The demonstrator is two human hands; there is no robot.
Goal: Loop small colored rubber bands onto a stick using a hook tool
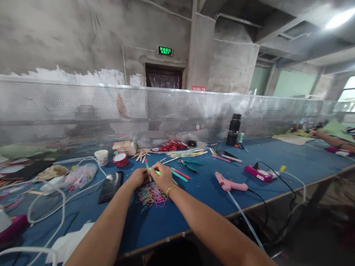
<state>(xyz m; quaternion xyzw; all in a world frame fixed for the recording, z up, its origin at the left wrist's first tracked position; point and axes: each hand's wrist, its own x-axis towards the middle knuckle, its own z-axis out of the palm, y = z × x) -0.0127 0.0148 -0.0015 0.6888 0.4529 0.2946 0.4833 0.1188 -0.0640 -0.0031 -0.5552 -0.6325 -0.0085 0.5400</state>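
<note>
My left hand [139,177] and my right hand [162,178] meet over the blue table [194,210], both with fingers closed on a small bundle of coloured craft sticks [151,169]. A gold bracelet circles my right wrist. Just below the hands lies a loose pile of coloured rubber bands [151,195]. More coloured sticks [181,173] lie to the right of the hands. A black phone [111,186] lies to the left of my left hand.
A pink glue gun [229,183] with its cable lies at right, a purple one [258,174] beyond. Pliers [190,165], plain wooden sticks [142,154], a paper cup [101,157], tape [120,159] and a black bottle [233,129] stand before a perforated screen. Another person's arm [334,140] rests far right.
</note>
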